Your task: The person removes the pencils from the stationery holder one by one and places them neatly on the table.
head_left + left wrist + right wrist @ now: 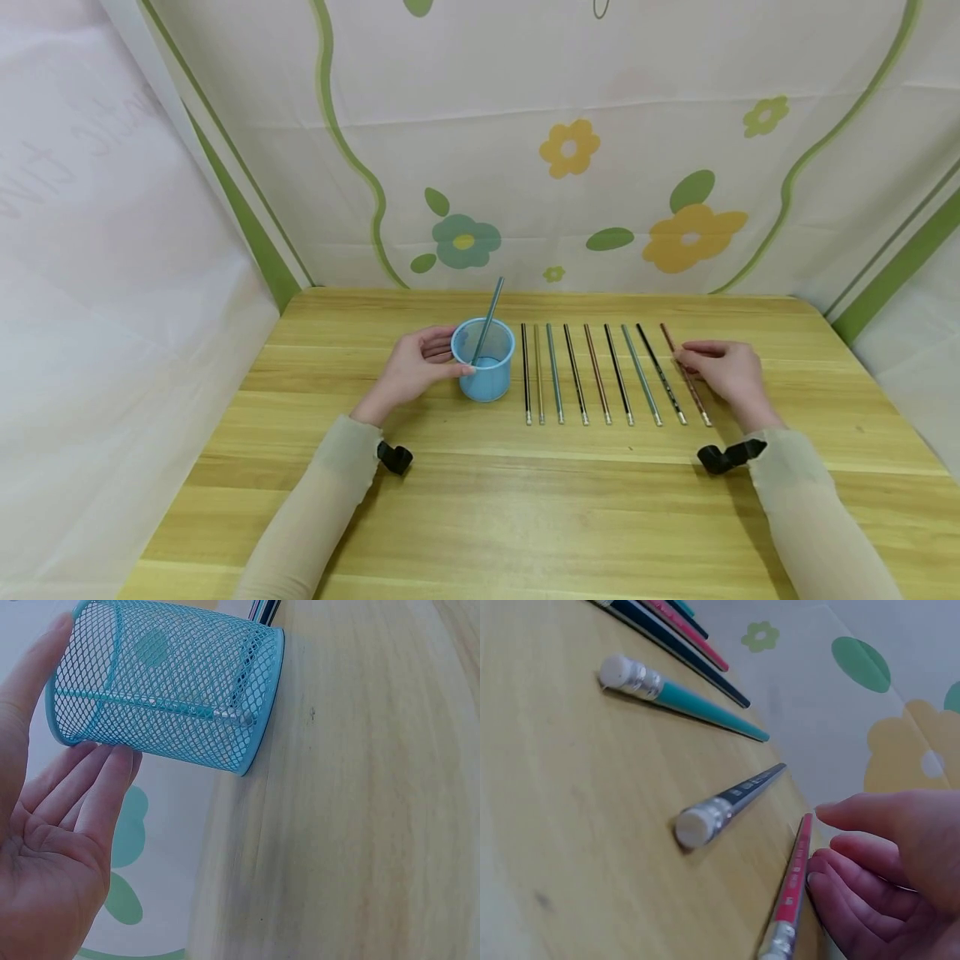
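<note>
A light blue mesh pencil cup [486, 385] stands at the middle of the wooden table. My left hand [411, 364] grips it near the rim, thumb on the near side and fingers behind. One blue-green pencil [489, 317] leans inside the cup, its eraser end down, as the mesh shows in the left wrist view. At the right end of a row of pencils lies a dark red pencil [793, 877]. My right hand [723, 371] is at this pencil, its fingertips right beside the shaft and the fingers bent loosely. The pencil lies on the tabletop.
Several more pencils [587, 375], black, gold, blue-green and reddish, lie side by side between cup and right hand, eraser ends toward me. Behind the table [525, 517] hangs a white cloth [480, 150] with flowers, and another cloth borders the left side.
</note>
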{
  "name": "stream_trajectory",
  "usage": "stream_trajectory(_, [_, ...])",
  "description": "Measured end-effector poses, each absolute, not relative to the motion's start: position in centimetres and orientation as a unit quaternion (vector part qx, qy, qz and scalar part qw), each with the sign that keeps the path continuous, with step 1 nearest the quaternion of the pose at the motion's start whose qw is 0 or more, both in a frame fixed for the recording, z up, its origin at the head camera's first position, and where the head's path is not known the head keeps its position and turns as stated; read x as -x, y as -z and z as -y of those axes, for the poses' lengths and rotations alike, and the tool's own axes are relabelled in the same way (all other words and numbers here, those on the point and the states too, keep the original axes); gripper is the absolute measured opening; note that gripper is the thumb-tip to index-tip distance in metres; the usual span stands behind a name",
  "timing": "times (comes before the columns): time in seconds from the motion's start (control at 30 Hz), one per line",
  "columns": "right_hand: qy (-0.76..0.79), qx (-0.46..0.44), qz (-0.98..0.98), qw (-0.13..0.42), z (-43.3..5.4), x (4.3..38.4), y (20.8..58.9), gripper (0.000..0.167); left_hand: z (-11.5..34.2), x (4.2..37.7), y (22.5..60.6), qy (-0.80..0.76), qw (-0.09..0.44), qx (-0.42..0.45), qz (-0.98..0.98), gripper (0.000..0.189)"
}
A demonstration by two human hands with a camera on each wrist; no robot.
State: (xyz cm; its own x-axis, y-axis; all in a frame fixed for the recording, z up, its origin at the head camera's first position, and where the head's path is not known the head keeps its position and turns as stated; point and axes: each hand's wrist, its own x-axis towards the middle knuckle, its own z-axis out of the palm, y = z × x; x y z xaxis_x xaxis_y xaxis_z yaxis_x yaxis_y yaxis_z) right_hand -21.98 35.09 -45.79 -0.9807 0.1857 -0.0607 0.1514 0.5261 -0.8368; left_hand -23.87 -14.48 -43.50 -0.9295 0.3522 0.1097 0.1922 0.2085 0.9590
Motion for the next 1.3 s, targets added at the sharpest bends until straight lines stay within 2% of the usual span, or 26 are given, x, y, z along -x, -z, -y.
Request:
stream_trajectory(0.27, [-0.545, 0.103, 0.832, 0.032, -35.4, 21.3, 44.9, 0.063, 14.6, 23.9, 43.5, -0.601, 0.066, -0.175, -0.777, 0.067])
stream_trajectory(0.6, [-0.523, 0.094, 0.845, 0.059, -34.3, 20.6, 42.7, 0.069, 14.6, 23.8, 43.6, -0.602, 0.066, -0.175, -0.776, 0.066])
stream_trajectory(0.93, [-0.496, 0.073, 0.864, 0.053, -30.9, 20.2, 40.5, 0.066, 14.5, 23.9, 43.7, -0.602, 0.065, -0.178, -0.775, 0.067])
stream_trajectory(1.3, [-0.51, 0.018, 0.859, 0.049, -26.4, 21.4, 40.0, 0.058, 14.6, 24.0, 43.8, -0.607, 0.068, -0.185, -0.77, 0.066])
